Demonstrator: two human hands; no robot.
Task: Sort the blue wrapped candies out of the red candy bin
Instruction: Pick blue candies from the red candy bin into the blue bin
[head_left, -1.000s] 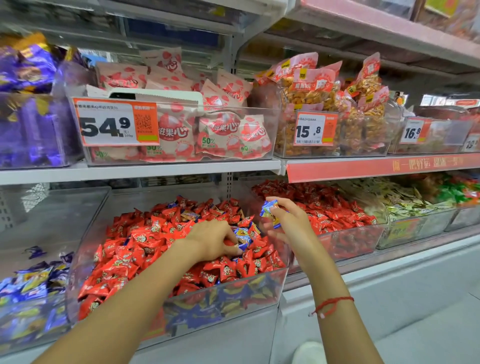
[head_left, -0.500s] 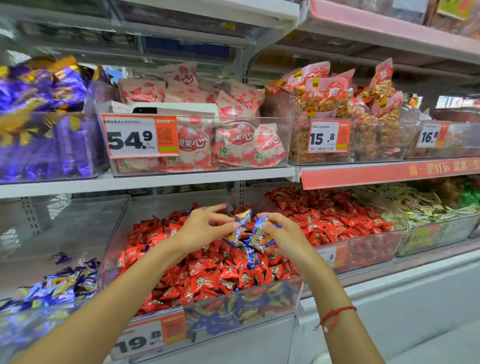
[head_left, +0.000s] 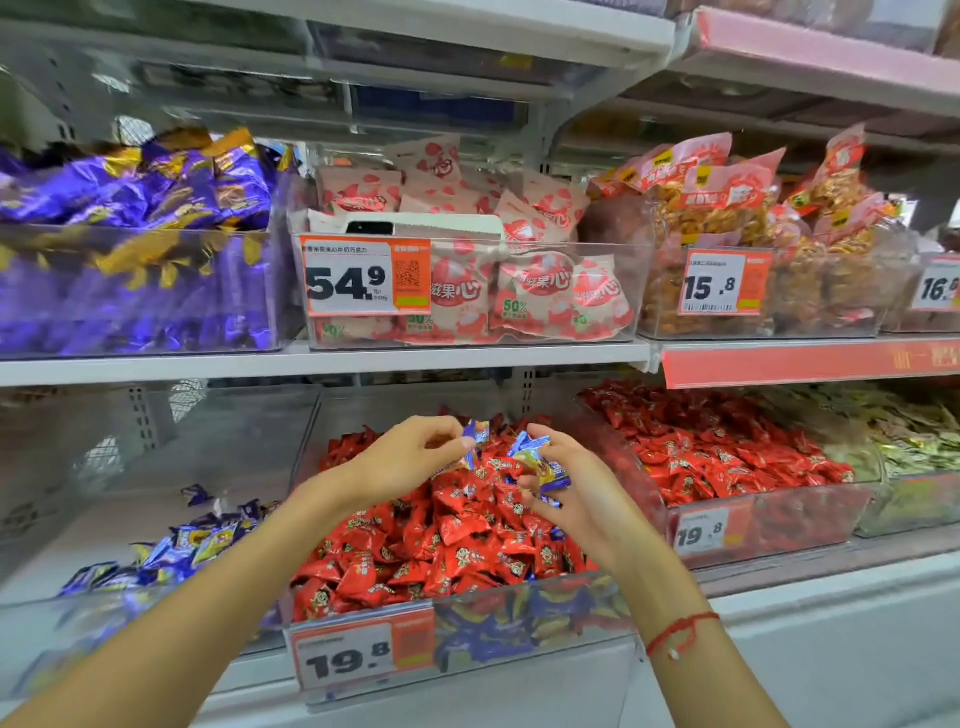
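Left of the red candy bin (head_left: 363, 605), a clear bin (head_left: 78, 467) holds loose blue candies (head_left: 182, 545). Over the red bin's heap of red candies (head_left: 441, 540), my left hand (head_left: 410, 457) pinches one blue wrapped candy (head_left: 475, 434); my right hand (head_left: 571, 488) grips several more (head_left: 540, 462). Right of it, another bin (head_left: 779, 519) holds red candies.

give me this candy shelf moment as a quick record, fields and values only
left hand: left hand pinches one blue candy
right hand: right hand holds a bunch of blue candies
work bin: red candy bin, blue wrappers visible low behind its front wall
bin tag: price tag reads 19.8
bin to the left: blue candy pile
wrist: red string bracelet
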